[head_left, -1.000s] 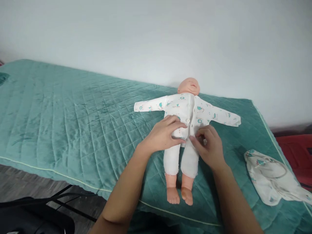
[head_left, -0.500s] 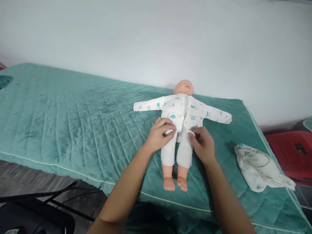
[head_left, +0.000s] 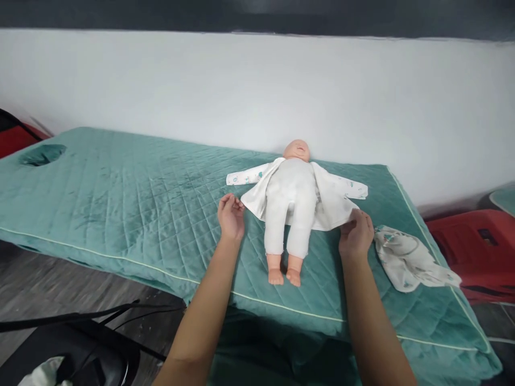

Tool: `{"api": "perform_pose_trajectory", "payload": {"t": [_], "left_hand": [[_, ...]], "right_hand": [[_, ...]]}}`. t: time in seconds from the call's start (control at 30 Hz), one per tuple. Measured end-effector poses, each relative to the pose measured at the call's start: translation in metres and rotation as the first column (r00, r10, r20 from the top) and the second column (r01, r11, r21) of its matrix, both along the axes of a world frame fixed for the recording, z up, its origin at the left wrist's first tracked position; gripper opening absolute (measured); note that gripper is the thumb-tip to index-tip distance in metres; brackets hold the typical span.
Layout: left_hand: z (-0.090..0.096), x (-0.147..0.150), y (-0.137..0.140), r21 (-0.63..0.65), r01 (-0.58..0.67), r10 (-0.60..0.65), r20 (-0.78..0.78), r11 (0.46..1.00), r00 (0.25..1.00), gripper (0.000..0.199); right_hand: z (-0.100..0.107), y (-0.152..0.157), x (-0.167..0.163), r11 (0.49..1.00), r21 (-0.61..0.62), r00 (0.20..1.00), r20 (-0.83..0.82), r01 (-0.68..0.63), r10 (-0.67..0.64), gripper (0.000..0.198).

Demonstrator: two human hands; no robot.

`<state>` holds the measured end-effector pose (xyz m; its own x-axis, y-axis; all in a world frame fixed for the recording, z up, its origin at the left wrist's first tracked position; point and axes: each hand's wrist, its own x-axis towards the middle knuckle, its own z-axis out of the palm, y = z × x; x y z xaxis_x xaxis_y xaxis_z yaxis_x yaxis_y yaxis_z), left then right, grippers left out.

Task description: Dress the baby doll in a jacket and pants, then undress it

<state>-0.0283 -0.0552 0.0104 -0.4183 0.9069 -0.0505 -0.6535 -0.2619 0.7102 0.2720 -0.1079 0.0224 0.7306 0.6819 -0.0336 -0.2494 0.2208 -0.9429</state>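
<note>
A baby doll lies on its back, its white cloth body and legs showing between the spread front flaps of a printed baby shirt. The sleeves are on its arms, stretched out to both sides. My left hand pinches the corner of the left flap beside the doll's hip. On the other side, my right hand is closed on the lower corner of the right flap, with the fingertips partly hidden. The plain white inside of the shirt faces up.
The doll rests on a green quilted bed cover against a white wall. A crumpled printed cloth lies at the right edge. Beyond it stands a red plastic stool. A black chair is at the lower left.
The shirt front has been drawn apart, baring the doll's torso. My hands have moved outward from the doll's middle with the flaps. The camera view has tilted upward.
</note>
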Motion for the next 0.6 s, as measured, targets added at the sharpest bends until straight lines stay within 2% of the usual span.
{"api": "perform_pose_trajectory", "payload": {"t": [0.1,0.17,0.23,0.3,0.33,0.37,0.43,0.5,0.53,0.6], "left_hand": [[-0.002,0.004,-0.008,0.048,-0.030,0.036,-0.126,0.998,0.991,0.024],[-0.004,0.009,-0.009,0.057,-0.058,0.071,-0.255,0.997,0.964,0.021],[-0.007,0.014,-0.008,0.055,-0.060,0.077,-0.400,0.997,0.913,0.018],[-0.011,0.017,-0.006,0.043,-0.034,0.052,-0.547,0.998,0.835,0.017],[-0.012,0.018,-0.005,0.038,-0.022,0.040,-0.609,0.999,0.792,0.016],[-0.014,0.019,-0.005,0.035,-0.013,0.032,-0.658,0.999,0.752,0.016],[-0.016,0.019,-0.005,0.039,-0.004,0.031,-0.712,0.999,0.701,0.015],[-0.017,0.019,-0.007,0.060,-0.014,0.053,-0.721,0.998,0.691,0.014],[-0.017,0.019,-0.008,0.070,-0.023,0.067,-0.721,0.997,0.690,0.013],[-0.015,0.018,-0.011,0.082,-0.040,0.087,-0.727,0.996,0.681,0.011]], "right_hand": [[-0.004,-0.016,0.000,0.999,0.028,0.999,-0.009,0.045,-0.045,0.029],[-0.008,-0.030,-0.004,0.997,0.040,0.996,0.042,0.072,-0.074,0.029],[-0.013,-0.047,-0.006,0.996,0.035,0.983,0.163,0.079,-0.084,0.029],[-0.016,-0.065,-0.004,0.998,0.023,0.929,0.363,0.066,-0.070,0.028],[-0.017,-0.074,-0.001,0.998,0.022,0.867,0.494,0.058,-0.061,0.027],[-0.017,-0.083,0.004,0.999,0.022,0.771,0.634,0.050,-0.053,0.028],[-0.014,-0.099,0.019,0.999,0.010,0.496,0.867,0.053,-0.035,0.034],[-0.010,-0.112,0.039,0.993,-0.018,0.230,0.973,0.116,-0.010,0.044],[-0.008,-0.117,0.051,0.984,-0.036,0.150,0.989,0.173,0.009,0.049],[-0.006,-0.126,0.077,0.950,-0.066,0.096,0.995,0.306,0.038,0.056]]}}
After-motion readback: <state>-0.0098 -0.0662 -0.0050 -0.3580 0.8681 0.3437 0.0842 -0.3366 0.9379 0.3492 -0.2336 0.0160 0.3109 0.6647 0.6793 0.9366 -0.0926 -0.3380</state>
